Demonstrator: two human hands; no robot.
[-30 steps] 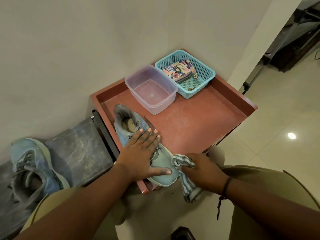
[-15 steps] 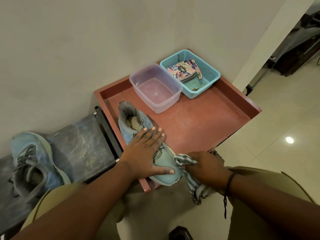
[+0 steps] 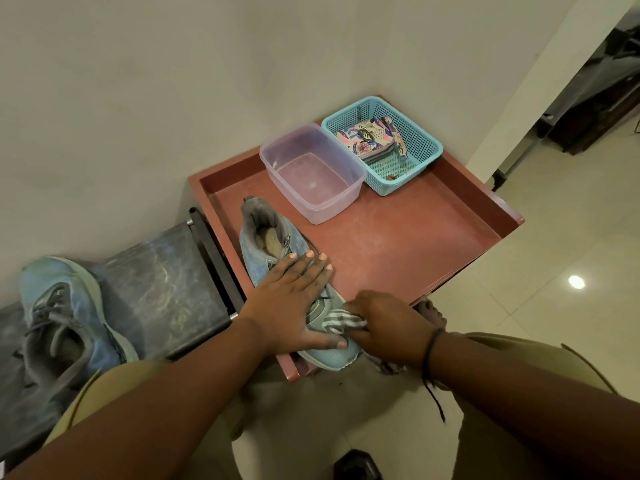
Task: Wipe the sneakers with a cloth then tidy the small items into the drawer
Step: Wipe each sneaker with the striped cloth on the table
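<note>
Left hand (image 3: 291, 299) flat on the sneaker (image 3: 277, 271), toe toward the person, heel to the wall; right hand (image 3: 388, 327) clutches striped cloth (image 3: 341, 322) against it. No readable writing.

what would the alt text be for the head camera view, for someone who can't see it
Seen from above, a left hand presses flat on a light blue sneaker on a red tray-top table while the right hand rubs a striped cloth against its toe. Behind sit a clear plastic tub and a teal basket; a second sneaker lies on a dark bench at left.
</note>
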